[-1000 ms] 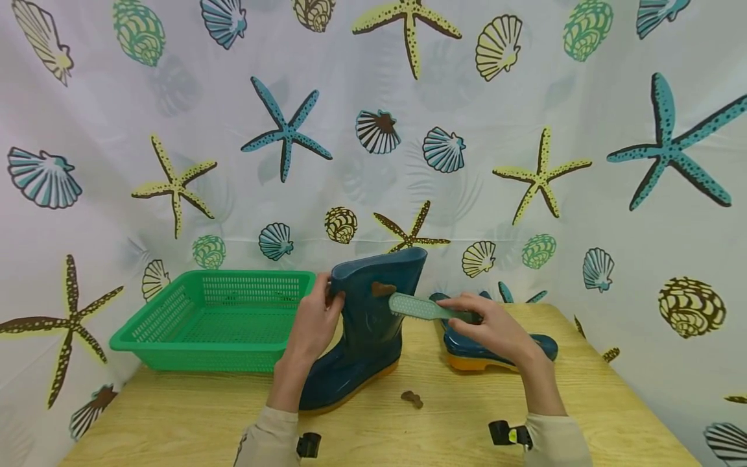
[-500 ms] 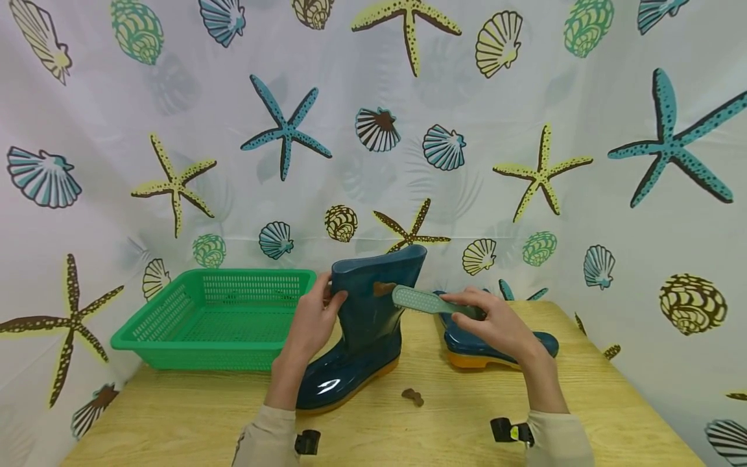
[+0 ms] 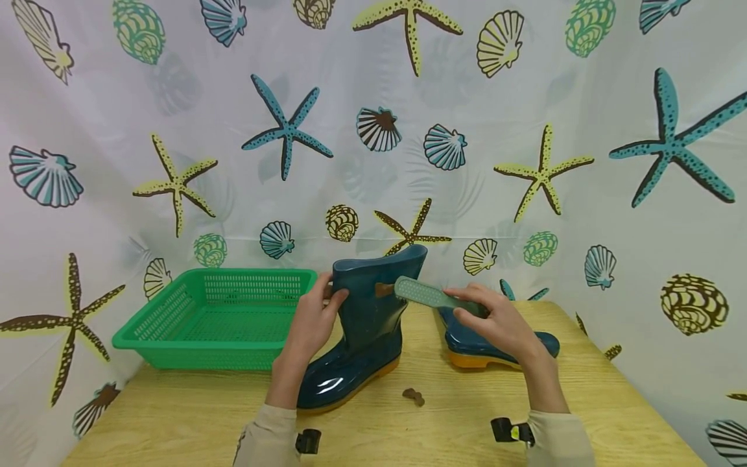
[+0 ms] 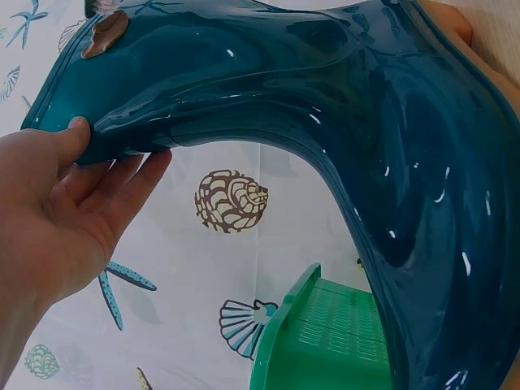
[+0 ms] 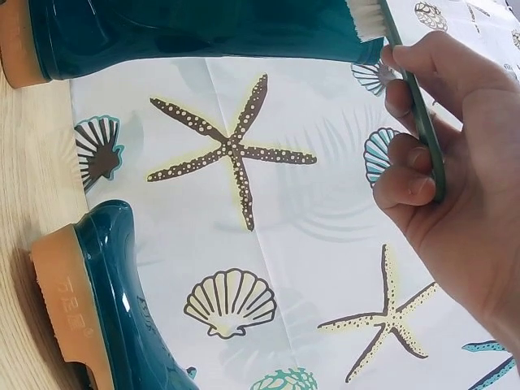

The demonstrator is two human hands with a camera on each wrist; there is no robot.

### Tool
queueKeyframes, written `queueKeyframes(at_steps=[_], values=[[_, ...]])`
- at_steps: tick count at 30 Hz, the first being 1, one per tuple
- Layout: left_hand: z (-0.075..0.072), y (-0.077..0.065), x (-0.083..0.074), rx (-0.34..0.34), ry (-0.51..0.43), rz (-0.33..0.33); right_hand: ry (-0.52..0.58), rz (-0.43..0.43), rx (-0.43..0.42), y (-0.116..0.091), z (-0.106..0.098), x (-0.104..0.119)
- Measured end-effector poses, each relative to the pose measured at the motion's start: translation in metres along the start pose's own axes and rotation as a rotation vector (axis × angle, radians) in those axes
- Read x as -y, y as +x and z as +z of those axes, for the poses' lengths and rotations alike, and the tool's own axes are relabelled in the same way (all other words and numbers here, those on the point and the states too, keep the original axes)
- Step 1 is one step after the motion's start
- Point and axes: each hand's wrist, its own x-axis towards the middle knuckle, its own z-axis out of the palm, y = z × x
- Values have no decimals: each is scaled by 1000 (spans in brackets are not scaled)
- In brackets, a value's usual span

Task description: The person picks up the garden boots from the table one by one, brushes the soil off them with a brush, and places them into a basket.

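Behind a pale wooden bench [image 3: 455, 428] hangs a white curtain [image 3: 362, 175] printed with starfish and seashells, reaching round to the left and right. At the middle of the bench, the standing boot [image 3: 370, 324] — dark blue-green, glossy, with an orange-yellow sole — is within the left hand's [image 3: 309, 321] grip and to the left of the right hand [image 3: 496, 324], its toe pointing to the near left. The left hand is partly closed, thumb on one face and fingers on the other, pinching the left edge of the shaft just below its opening. The right hand has its fingers curled round the handle of a brush [image 3: 423, 293], whose white bristles [image 5: 370, 19] face the boot's upper shaft, close beside a brown patch [image 3: 384, 290]; whether they touch the boot I cannot tell. Beyond the right hand, to the right, a second boot [image 3: 461, 334] lies on its side, sole towards the near edge. One small brown scrap [image 3: 413, 396] lies on the bench between the two boots, on the near side. On the far left sits a green basket [image 3: 216, 359] with perforated walls. Counted up: two boots, one brush, one basket — and two beige sleeves [image 3: 270, 434], one on each arm.
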Motion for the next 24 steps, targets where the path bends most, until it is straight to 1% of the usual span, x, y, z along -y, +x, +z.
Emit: queueKeyframes(at_steps=[15,20,24], values=[[0,-2,-2,6,-24,-20,-15,-87,-145,5,6,4],[0,-3,-3,14,-31,-22,-12,-95,-158,6,7,4],[0,-3,-4,25,-24,-18,-31,-112,-165,7,9,2]])
